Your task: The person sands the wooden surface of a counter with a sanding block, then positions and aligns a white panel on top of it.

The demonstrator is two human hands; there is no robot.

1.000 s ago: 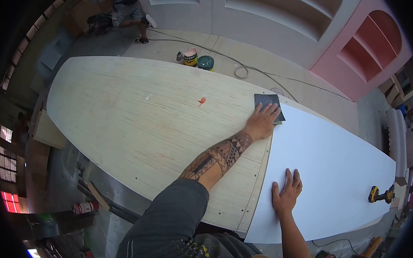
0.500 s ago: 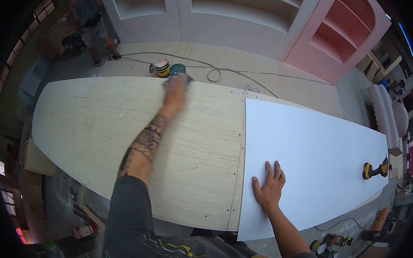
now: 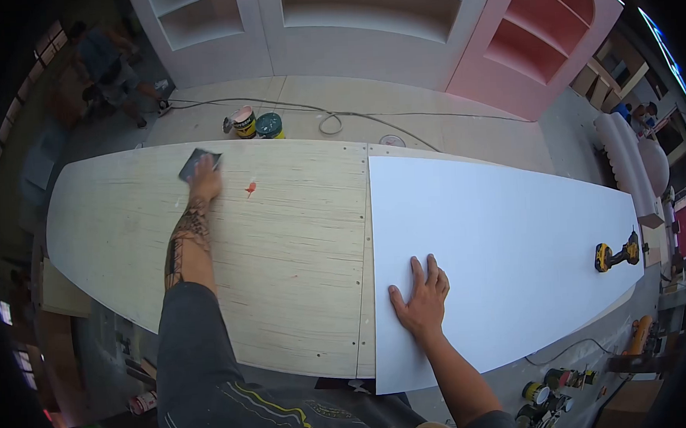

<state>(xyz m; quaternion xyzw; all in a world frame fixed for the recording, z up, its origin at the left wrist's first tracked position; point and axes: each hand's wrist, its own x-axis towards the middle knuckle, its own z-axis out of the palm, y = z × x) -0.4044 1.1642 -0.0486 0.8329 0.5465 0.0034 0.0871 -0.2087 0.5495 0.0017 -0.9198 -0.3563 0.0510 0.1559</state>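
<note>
My left hand (image 3: pixel 204 179) presses a dark grey piece of sandpaper (image 3: pixel 193 162) onto the pale plywood panel (image 3: pixel 298 246), near its far edge; the fingers are slightly blurred. A small red-orange mark (image 3: pixel 251 189) shows on the wood to the right of that hand. On a smooth white sheet (image 3: pixel 505 245), which covers the panel's right part, my right hand (image 3: pixel 422 296) lies flat with fingers spread. Dark screw heads or holes line the wood beside the sheet's left edge.
A yellow-and-black cordless drill (image 3: pixel 617 254) lies on the white sheet's right end. Beyond the panel stand a paint can (image 3: pixel 243 123), a green can (image 3: pixel 269 126), a loose cable (image 3: pixel 330 123) and a pink shelf unit (image 3: pixel 498 73). Another person (image 3: pixel 111 67) is at the far left.
My left hand has slid the sandpaper leftward along the panel, uncovering the red-orange mark. My right hand stays flat on the white sheet. The view has shifted a little.
</note>
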